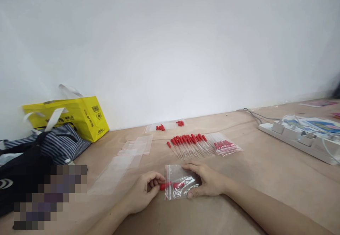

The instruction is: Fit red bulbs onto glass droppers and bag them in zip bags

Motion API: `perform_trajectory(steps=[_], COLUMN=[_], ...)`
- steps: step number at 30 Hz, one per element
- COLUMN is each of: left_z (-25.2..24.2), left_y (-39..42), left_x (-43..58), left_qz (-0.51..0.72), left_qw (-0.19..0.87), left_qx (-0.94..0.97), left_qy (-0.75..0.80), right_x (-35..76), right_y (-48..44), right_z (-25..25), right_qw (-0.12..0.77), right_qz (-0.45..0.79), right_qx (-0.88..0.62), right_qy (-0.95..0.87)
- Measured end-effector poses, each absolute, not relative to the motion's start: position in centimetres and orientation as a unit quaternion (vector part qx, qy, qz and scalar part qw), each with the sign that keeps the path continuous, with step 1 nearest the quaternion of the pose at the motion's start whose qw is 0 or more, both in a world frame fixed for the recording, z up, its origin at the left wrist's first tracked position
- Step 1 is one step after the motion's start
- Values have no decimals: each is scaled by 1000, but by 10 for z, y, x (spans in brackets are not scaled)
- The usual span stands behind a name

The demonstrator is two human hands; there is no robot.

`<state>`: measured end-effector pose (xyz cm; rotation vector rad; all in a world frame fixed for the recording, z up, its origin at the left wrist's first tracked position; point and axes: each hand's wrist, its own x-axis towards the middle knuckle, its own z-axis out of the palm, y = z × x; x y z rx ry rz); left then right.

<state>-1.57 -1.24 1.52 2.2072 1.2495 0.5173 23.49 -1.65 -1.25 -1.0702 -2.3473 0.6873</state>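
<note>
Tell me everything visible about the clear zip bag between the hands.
The zip bag looks like clear, glossy plastic with a red line along one edge. It lies on the table, that edge facing the left hand. One red bulb shows inside; another red bulb, in that hand, crosses the edge. The spread right hand touches the opposite end.

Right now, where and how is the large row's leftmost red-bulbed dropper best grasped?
Probably by its red bulb, coming from the left: the bulb is thicker than the clear tube, and neighbouring droppers lie to its right.
</note>
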Motion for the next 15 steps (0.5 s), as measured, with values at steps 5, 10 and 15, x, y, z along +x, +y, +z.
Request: perform_trajectory(steps=[5,10,15], left_z=[17,11,-3], left_y=[-12,-10,1], left_x=[-21,-13,8], left_qz=[172,214,251], left_qw=[276,268,241], left_qx=[836,820,828], left_qy=[442,459,440], right_x=[234,235,234], right_y=[-17,-17,-16], right_z=[-12,-12,-12], right_qw=[238,239,242], right_qz=[249,252,251], right_qx=[-392,-386,-385], right_qy=[-853,-855,-854])
